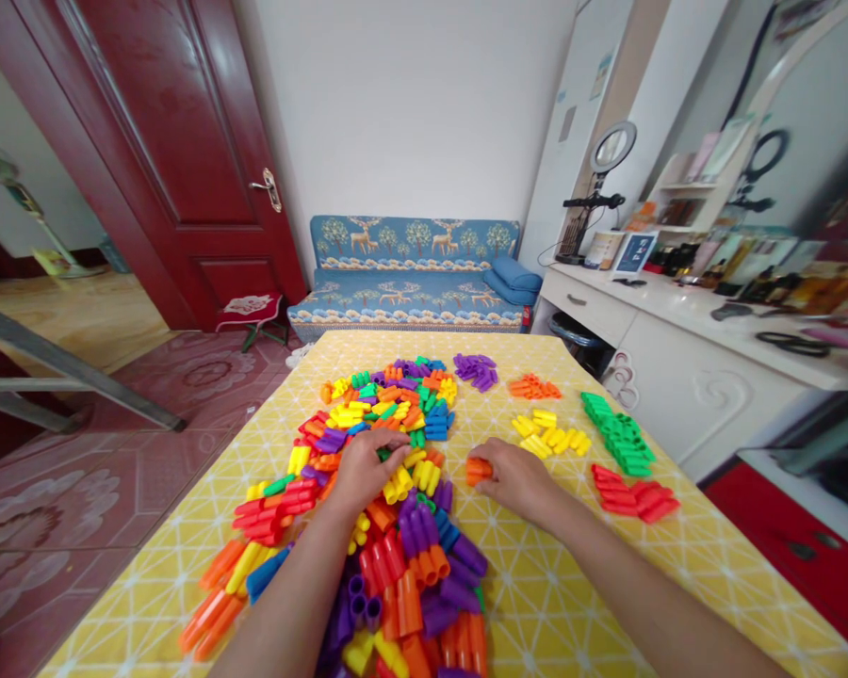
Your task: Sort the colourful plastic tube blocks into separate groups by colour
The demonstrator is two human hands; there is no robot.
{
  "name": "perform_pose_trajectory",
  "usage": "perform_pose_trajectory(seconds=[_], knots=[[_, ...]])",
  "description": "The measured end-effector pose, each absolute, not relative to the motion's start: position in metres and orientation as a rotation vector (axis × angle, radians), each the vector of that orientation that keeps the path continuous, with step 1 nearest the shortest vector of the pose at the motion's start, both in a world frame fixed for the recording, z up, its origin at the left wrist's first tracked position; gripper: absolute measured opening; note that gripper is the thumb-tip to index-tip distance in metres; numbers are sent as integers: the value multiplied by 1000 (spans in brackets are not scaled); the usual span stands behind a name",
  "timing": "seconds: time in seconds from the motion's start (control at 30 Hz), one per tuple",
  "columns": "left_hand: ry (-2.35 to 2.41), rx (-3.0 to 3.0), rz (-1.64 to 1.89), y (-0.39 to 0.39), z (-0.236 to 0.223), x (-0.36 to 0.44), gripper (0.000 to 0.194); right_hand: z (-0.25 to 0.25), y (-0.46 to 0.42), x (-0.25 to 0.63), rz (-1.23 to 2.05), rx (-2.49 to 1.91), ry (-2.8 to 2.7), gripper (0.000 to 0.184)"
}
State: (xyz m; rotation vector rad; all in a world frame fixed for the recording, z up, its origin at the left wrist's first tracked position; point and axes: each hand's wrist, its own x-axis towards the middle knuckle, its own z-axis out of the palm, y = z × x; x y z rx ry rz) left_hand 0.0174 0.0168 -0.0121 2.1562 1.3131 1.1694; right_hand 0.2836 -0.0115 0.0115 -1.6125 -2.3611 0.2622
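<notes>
A big mixed pile of coloured plastic tube blocks [388, 490] covers the middle of the yellow-clothed table [608, 584]. My left hand [365, 468] lies on top of the pile, fingers curled down among yellow and green pieces. My right hand [513, 476] rests on the cloth just right of the pile, its fingers closed on an orange block [478, 470]. To the right lie sorted groups: purple [476, 370], orange [532, 387], yellow [549, 433], green [617, 432] and red [634, 493].
Beyond the table's far edge stands a blue patterned sofa [410, 273]. A white dresser [685, 339] with bottles and a ring light runs along the right. A dark red door [176, 160] stands open on the left, with a small stool [251, 311] by it.
</notes>
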Motion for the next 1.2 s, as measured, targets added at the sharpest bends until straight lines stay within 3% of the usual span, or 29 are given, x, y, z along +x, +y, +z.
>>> perform_pose_trajectory(seconds=[0.27, 0.43, 0.6, 0.8, 1.2], knots=[[1326, 2132, 1163, 17, -13, 17, 15, 34, 102, 380, -26, -1919, -1786, 26], [1349, 2114, 1137, 16, -10, 18, 14, 23, 148, 424, -35, -2233, -1560, 23], [1360, 2104, 1115, 14, -5, 19, 15, 6, 158, 422, -35, -2262, -1549, 18], [1367, 2101, 1114, 13, -2, 20, 15, -2, 159, 415, -63, -2268, -1551, 25], [1343, 2121, 1129, 15, -8, 18, 15, 26, 127, 384, -109, -2144, -1547, 36]])
